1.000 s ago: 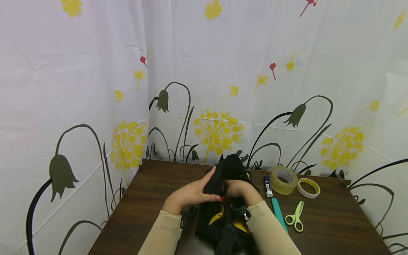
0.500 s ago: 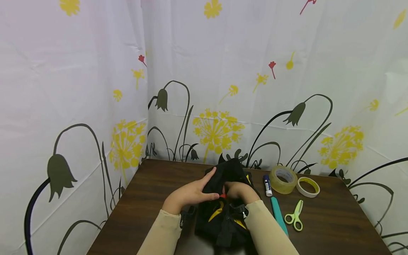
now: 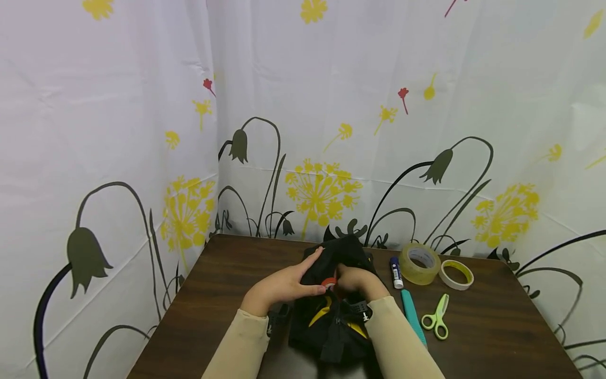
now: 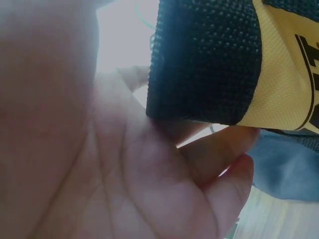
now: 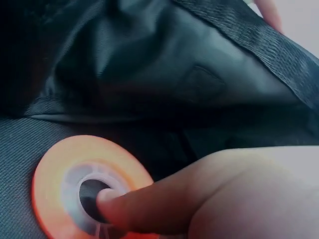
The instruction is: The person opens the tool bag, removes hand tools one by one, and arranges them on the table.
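Note:
A black fabric bag with yellow panels (image 3: pixel 347 250) stands upright on the table, its top spread apart. My left hand (image 3: pixel 281 287) holds the bag's left side, thumb toward the opening. In the left wrist view, fingers lie beneath the bag's black-and-yellow edge (image 4: pixel 204 59). My right hand (image 3: pixel 362 281) reaches into the bag, its fingers partly hidden. The right wrist view shows a roll of orange tape (image 5: pixel 60 169) with a clear core inside the bag. My right thumb (image 5: pixel 119 206) hooks into its hole; the fingers behind the roll cannot be seen.
Right of the bag lie a glue stick (image 3: pixel 396 273), a wide clear tape roll (image 3: pixel 408 271), a narrower tape roll (image 3: pixel 461 286), a teal long object (image 3: pixel 412 316) and light green scissors (image 3: pixel 440 316). A flower-patterned curtain (image 3: pixel 331 79) hangs behind the brown table (image 3: pixel 241 258).
The bag's upper part has sunk lower since a second ago. More of the orange tape roll shows at the opening, near the left thumb. The left hand keeps its hold; the right stays inside.

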Demonstrator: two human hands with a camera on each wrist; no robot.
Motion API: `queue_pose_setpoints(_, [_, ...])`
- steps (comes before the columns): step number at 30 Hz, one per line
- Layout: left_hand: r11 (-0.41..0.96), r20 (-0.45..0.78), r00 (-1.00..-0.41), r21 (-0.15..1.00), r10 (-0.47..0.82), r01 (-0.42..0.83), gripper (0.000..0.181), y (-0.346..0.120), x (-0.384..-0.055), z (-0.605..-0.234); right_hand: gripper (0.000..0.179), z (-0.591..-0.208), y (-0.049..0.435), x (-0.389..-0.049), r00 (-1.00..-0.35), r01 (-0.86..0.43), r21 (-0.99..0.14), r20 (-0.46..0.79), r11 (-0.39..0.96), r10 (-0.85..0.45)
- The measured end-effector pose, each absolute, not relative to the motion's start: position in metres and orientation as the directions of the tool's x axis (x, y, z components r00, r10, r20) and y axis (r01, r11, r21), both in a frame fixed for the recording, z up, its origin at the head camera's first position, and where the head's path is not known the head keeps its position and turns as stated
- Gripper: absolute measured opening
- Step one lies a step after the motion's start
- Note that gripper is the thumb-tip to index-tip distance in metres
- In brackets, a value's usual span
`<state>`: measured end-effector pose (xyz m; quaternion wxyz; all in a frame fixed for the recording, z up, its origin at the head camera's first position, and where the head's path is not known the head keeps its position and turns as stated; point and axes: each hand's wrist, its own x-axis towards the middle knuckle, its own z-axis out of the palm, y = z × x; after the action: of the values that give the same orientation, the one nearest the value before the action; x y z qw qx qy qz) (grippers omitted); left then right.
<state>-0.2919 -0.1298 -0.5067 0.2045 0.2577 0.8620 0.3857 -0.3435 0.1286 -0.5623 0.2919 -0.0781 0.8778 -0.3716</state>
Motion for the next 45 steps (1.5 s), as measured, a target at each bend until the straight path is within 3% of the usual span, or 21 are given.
queue_pose_setpoints(4, [0.591,-0.156,-0.788,0.750,0.595,0.298,0.094,-0.130,-0.293,-0.505,0.033,-0.564,0.133,-0.343,-0.838,0.110,-0.750,-0.423,0.653,-0.345])
queue_pose_setpoints(11, [0.577,-0.153,-0.783,0.761,0.603,0.296,0.098,-0.130,-0.294,-0.509,0.035,-0.568,0.135,-0.346,-0.844,0.091,-0.755,-0.405,0.649,-0.353])
queue_pose_setpoints(23, [0.561,-0.148,-0.774,0.773,0.615,0.297,0.103,-0.129,-0.292,-0.509,0.019,-0.565,0.129,-0.341,-0.866,0.037,-0.714,-0.373,0.699,-0.334])
queue_pose_setpoints(38, [0.532,-0.140,-0.781,0.802,0.609,0.271,0.106,-0.129,-0.290,-0.510,0.022,-0.493,0.135,-0.304,-0.915,0.014,-0.840,-0.229,0.542,-0.332])
queue_pose_setpoints(45, [0.530,-0.128,-0.786,0.801,0.604,0.277,0.110,-0.128,-0.290,-0.508,0.026,-0.475,0.144,-0.286,-0.940,-0.080,-0.842,-0.115,0.534,-0.321])
